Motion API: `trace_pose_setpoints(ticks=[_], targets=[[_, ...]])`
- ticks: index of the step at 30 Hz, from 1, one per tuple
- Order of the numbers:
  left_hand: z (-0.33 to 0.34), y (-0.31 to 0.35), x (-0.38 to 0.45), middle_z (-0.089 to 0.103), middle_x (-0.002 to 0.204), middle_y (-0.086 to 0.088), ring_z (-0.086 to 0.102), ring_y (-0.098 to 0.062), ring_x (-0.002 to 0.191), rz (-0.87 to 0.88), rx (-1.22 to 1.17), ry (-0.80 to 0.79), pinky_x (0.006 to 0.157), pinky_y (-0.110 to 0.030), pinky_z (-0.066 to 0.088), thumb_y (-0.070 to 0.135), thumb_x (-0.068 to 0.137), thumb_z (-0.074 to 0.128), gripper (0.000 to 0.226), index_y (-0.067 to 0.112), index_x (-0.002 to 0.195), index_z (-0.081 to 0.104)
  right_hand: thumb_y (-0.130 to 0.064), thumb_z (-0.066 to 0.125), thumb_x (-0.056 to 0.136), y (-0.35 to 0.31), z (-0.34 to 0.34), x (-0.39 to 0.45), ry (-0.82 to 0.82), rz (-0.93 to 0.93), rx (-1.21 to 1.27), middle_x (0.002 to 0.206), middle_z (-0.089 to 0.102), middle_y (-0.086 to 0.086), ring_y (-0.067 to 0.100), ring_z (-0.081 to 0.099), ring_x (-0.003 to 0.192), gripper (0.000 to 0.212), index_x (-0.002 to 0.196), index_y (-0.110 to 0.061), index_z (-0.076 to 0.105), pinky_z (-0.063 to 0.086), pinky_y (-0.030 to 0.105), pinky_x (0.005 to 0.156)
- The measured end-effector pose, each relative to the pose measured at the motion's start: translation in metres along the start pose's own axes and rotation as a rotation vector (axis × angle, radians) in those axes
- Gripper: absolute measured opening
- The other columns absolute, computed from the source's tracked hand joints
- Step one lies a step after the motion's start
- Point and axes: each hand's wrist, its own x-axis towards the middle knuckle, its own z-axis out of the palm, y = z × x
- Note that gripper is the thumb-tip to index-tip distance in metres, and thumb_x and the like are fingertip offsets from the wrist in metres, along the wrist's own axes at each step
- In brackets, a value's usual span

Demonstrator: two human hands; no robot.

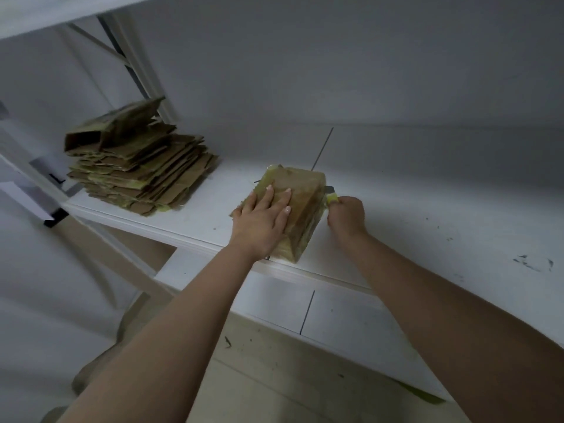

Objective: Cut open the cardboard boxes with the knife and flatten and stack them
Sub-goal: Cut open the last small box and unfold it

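Note:
A small taped cardboard box (305,203) stands on the white shelf (412,239) near its front edge. My left hand (262,218) lies flat on the box's top with straight fingers, pressing it down. My right hand (346,216) grips a yellow-handled knife (332,197) at the box's right side, with the blade tip against the box's upper right edge. A stack of flattened cardboard boxes (143,172) lies at the left end of the shelf, and one box that still has some shape rests on top of it.
A white wall rises behind the shelf. Metal shelf posts and braces (134,65) stand at the back left. A seam line (323,148) crosses the shelf behind the box. Dark scuff marks (534,264) are at the right. Tiled floor with scraps lies below.

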Motion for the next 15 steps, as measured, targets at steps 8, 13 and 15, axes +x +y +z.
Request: trace_pose_setpoints(ticks=[8,13,15], targets=[[0.001,0.014,0.005,0.003,0.163,0.001,0.000,-0.033,0.148,-0.067,-0.001,0.001,0.116,-0.054,0.007,0.043,0.104,0.013,0.049,0.040,0.152,0.011,-0.009,0.052,0.086,-0.003,-0.008,0.013,-0.042,0.082,0.012,0.055,0.045,0.010,0.025,0.045,0.054,0.027,0.059,-0.006,0.051,0.031,0.025,0.051],[0.002,0.017,0.004,0.004,0.163,0.001,0.000,-0.033,0.148,-0.074,0.002,0.015,0.115,-0.054,0.007,0.043,0.104,0.013,0.049,0.039,0.152,0.011,-0.004,0.060,0.082,0.004,-0.006,-0.017,-0.197,0.055,-0.001,0.051,0.045,0.007,0.023,0.042,0.048,0.016,0.066,-0.004,0.060,0.029,0.024,0.049],[0.003,0.017,0.002,0.004,0.163,0.001,0.000,-0.033,0.148,-0.083,0.002,0.022,0.115,-0.054,0.007,0.043,0.104,0.013,0.048,0.039,0.152,0.011,-0.004,0.062,0.081,0.005,-0.005,-0.028,-0.226,0.053,0.036,0.042,0.045,0.002,0.018,0.041,0.043,0.026,0.057,-0.010,0.057,0.028,0.024,0.047]])
